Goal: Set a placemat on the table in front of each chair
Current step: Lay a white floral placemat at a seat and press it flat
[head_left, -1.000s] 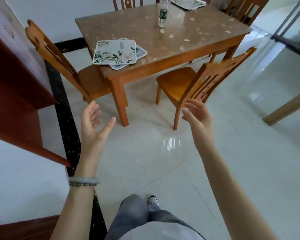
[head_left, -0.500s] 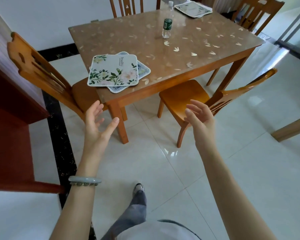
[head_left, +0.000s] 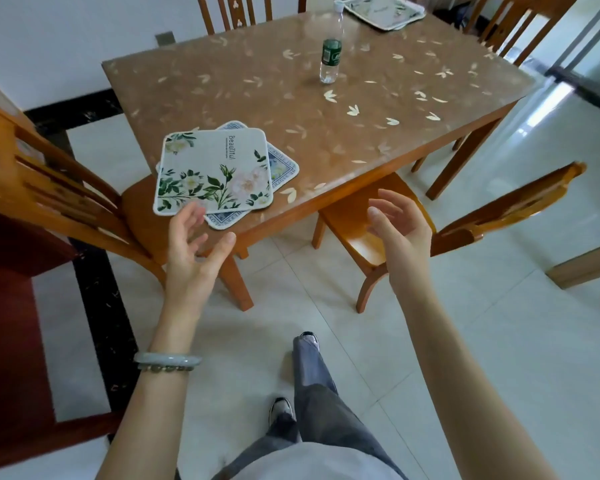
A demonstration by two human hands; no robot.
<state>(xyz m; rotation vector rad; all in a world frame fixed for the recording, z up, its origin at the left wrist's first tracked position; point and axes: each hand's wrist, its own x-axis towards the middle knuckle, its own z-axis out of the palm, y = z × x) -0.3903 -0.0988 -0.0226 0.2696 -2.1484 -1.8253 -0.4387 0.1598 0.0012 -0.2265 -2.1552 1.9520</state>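
The left hand [head_left: 194,247] and right hand [head_left: 400,233] hover spread and empty by the surface's [head_left: 257,88] near-left corner, where a floral placemat [head_left: 215,171] lies on a blue placemat [head_left: 282,168], another placemat [head_left: 385,10] far right.

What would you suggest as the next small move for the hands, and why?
Probably reach the left hand forward and grip the near edge of the floral placemat. Both it and the right hand are open and empty, and that mat tops a blue-bordered placemat at the table corner, by the left fingertips.
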